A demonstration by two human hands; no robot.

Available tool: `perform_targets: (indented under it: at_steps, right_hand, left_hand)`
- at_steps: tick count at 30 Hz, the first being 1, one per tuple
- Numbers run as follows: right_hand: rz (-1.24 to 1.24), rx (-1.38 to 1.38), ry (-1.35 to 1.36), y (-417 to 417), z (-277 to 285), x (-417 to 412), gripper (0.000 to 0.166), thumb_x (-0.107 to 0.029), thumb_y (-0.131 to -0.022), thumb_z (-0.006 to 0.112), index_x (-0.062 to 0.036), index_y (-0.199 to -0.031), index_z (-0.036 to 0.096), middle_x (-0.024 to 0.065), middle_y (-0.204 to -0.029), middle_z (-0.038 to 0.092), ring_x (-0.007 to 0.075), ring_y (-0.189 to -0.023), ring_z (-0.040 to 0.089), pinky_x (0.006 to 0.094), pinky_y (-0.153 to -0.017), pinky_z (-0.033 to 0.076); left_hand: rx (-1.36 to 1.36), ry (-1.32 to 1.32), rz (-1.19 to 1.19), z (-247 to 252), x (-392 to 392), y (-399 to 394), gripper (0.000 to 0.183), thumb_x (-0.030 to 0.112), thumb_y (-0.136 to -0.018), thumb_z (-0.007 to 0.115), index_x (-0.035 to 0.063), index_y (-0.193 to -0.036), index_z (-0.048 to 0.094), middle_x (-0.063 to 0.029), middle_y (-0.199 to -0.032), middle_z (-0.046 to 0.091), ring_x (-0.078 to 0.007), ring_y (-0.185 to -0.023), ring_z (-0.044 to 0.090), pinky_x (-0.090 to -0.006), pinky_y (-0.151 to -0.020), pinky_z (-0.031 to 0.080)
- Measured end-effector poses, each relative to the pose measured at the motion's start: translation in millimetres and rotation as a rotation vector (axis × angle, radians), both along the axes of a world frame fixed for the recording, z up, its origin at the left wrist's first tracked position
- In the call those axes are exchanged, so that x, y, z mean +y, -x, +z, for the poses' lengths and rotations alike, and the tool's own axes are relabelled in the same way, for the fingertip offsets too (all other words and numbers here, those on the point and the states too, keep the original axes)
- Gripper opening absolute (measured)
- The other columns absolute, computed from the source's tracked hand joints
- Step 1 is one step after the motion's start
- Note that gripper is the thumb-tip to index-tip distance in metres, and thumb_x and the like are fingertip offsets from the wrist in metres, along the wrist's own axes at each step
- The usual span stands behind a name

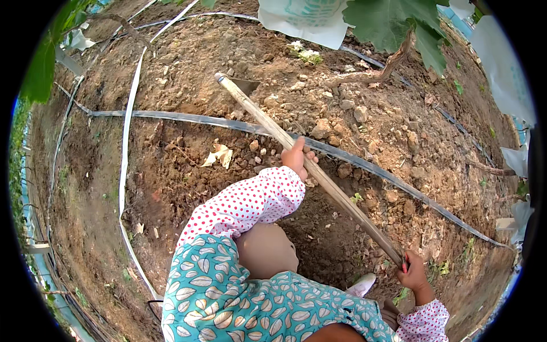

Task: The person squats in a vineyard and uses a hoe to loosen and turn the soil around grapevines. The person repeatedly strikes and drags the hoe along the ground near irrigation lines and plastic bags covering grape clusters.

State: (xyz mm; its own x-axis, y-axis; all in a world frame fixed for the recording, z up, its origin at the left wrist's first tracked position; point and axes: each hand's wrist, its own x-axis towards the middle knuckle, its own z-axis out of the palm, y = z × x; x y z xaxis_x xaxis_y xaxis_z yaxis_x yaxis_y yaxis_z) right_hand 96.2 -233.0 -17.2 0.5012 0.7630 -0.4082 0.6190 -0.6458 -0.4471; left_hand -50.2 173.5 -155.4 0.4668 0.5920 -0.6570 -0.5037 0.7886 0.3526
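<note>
A long wooden-handled hoe (342,197) runs diagonally across the view, its dark metal blade (245,85) resting on or just above the loose soil at the upper middle. Around the middle of the handle my left hand (297,159) is closed, thumb pointing along the wood. My right hand (412,271) grips the handle's rear end at the lower right, beside something small and red. Both arms wear white sleeves with red dots. Under the handle passes a flat grey drip hose (367,164). A dry leaf (218,156) lies left of my left hand.
A white strip or hose (126,141) crosses the soil on the left. Woody vine stems (372,77), a large green leaf (395,25) and white paper bags (305,19) hang or stand along the top. Clods and stones (321,128) cover the ground. A light-coloured shoe (362,285) shows below.
</note>
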Motion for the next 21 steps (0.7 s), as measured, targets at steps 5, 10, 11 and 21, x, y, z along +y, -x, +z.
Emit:
perform_targets:
  at_steps: [5,10,11,21]
  right_hand:
    - [-0.087,0.059,0.106,-8,-4,-25,0.032,-0.007,-0.052,0.07,-0.0045,-0.07,0.043,0.0044,-0.056,0.039,0.016,-0.053,0.039,0.0304,-0.051,0.037]
    - [-0.305,0.687,0.166,-2,-5,3,0.03,-0.004,-0.056,0.072,-0.0045,-0.076,0.05,0.0027,-0.061,0.05,0.0085,-0.049,0.048,0.0231,-0.043,0.037]
    - [-0.353,0.814,0.167,3,-5,13,0.03,-0.004,-0.057,0.072,-0.0045,-0.078,0.05,0.0027,-0.061,0.05,0.0077,-0.049,0.048,0.0221,-0.042,0.037]
    - [-0.073,0.174,0.076,37,-52,84,0.027,-0.011,-0.058,0.068,-0.0029,-0.073,0.047,0.0095,-0.061,0.047,0.0226,-0.057,0.047,0.0354,-0.058,0.042]
  left_hand:
    - [-0.095,0.153,-0.154,24,-17,-15,0.014,0.015,-0.084,0.052,0.0106,-0.076,0.042,-0.0024,-0.056,0.038,-0.019,-0.049,0.04,-0.0397,-0.058,0.042]
    - [-0.862,-0.273,-0.297,43,33,14,0.02,0.019,-0.083,0.05,0.0137,-0.068,0.038,0.0026,-0.055,0.035,-0.011,-0.045,0.034,-0.0307,-0.055,0.036]
    - [-0.94,-0.346,-0.277,39,47,14,0.02,0.021,-0.084,0.051,0.0139,-0.07,0.038,0.0027,-0.056,0.036,-0.0104,-0.046,0.034,-0.0301,-0.054,0.036]
    - [0.139,0.032,-0.059,-38,43,-41,0.017,0.014,-0.085,0.057,0.0053,-0.083,0.043,-0.005,-0.061,0.042,-0.0163,-0.047,0.042,-0.0342,-0.044,0.042]
